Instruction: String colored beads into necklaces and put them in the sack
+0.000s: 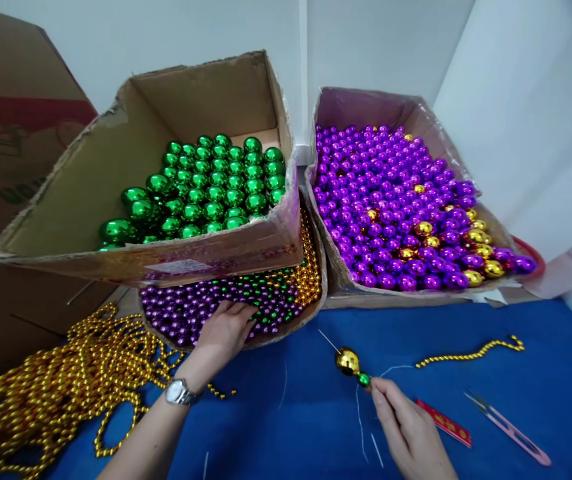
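1. Head view, the boxes: three containers of beads are set along the far edge of the blue table (466, 400), probably so that every colour is within reach of an arm. A cardboard box of green balls (206, 187) is propped, tilted, over a low tray of small beads (246, 300) in purple, green and gold. A box of purple balls (396, 213), mixed with some gold ones, stands to the right, just beside the tray.

2. Head view, the left hand (223, 330): it is laid palm down in the tray, with the fingers spread among the small beads. Whether a bead is pinched under the fingers cannot be told. A wristwatch (180, 392) is worn on this arm.

3. Head view, the right hand (409, 430): it is closed in a pinch on the needle (329, 341), on which a gold ball (347, 361) and a small green bead (364, 380) are threaded. The needle tip is pointed toward the tray, so that it seems held ready to receive beads. The gold ball lies just beyond the fingertips, well apart from the left hand.

4. Head view, the rest: a heap of gold bead chains (61, 387) is piled at the left; a short gold chain (471, 353), a red strip (443, 423) and pink scissors (509, 427) lie at the right.
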A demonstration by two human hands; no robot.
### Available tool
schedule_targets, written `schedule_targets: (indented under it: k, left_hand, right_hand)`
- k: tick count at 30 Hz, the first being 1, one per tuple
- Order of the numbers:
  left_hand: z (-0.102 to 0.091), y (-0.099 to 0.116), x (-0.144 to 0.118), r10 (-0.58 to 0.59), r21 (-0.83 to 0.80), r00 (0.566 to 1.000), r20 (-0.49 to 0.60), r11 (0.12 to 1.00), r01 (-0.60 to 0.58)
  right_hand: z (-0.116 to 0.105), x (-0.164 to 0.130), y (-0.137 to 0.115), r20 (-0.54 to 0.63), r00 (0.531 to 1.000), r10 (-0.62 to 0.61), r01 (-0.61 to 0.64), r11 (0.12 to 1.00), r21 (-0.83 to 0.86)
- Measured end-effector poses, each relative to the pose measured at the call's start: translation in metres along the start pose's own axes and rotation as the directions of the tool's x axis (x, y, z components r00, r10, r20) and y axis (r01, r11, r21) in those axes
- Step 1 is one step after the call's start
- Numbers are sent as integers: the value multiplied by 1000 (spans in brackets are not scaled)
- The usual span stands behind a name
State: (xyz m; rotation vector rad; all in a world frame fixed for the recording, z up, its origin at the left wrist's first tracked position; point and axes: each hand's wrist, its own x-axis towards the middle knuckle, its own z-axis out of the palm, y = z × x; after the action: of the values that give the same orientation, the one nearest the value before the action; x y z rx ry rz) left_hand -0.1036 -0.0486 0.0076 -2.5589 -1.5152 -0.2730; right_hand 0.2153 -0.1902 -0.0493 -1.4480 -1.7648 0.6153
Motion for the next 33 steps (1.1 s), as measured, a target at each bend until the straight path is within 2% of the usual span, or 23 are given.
schedule_targets:
  k: [4, 9, 13, 16, 19, 20, 21, 22, 23, 25, 26, 27, 28, 30, 33]
  left_hand:
    - [2, 13, 10, 31, 18, 998, -59, 999, -30]
    - [0, 32, 27, 71, 99, 997, 22, 992, -73]
    - [3, 33, 31, 50, 90, 999, -4, 995, -49]
    - [6, 32, 30, 15, -44, 998, -68, 999, -18]
    - [4, 38, 29, -66, -362, 990, -128, 932, 16]
    - [2, 43, 29, -125, -507, 986, -113, 860, 51]
    - [-1, 49, 28, -193, -666, 979, -64, 739, 102]
    - [-4, 56, 27, -251, -814, 968, 23, 557, 163]
    - [-7, 63, 26, -277, -917, 951, 135, 328, 226]
    - [-12, 80, 23, -224, -940, 914, 337, -131, 315]
    - [-13, 87, 21, -176, -894, 901, 398, -294, 338]
    - [-14, 93, 20, -135, -847, 891, 434, -399, 351]
    - [-15, 99, 19, -112, -811, 884, 454, -462, 358]
    - [-15, 105, 18, -102, -774, 875, 474, -522, 358]
    - [-15, 109, 19, -128, -755, 865, 486, -560, 341]
  right_hand:
    - [1, 0, -3, 27, 1000, 7, -7, 1000, 4]
    - [3, 1, -7, 23, 1000, -10, 9, 1000, 21]
    - [3, 0, -7, 7, 1000, 14, -15, 999, 36]
    - [2, 0, -9, 19, 999, 45, -46, 998, 43]
    - [0, 2, -12, 18, 999, 47, -47, 998, 42]
    - [0, 3, -13, 13, 999, 44, -44, 998, 45]
    - [0, 3, -14, 10, 999, 40, -41, 998, 48]
    - [1, 4, -14, 8, 999, 35, -35, 998, 51]
    - [1, 4, -15, 8, 1000, 28, -29, 998, 53]
    - [2, 5, -15, 6, 1000, 17, -17, 999, 51]
    - [3, 5, -15, 5, 1000, 12, -12, 999, 45]
    - [3, 5, -14, 2, 1000, 7, -7, 999, 36]
    - [3, 5, -14, -4, 1000, 0, 0, 1000, 26]
    - [3, 4, -14, -12, 1000, -14, 14, 1000, 7]
    - [1, 4, -13, -20, 999, -31, 31, 999, -7]
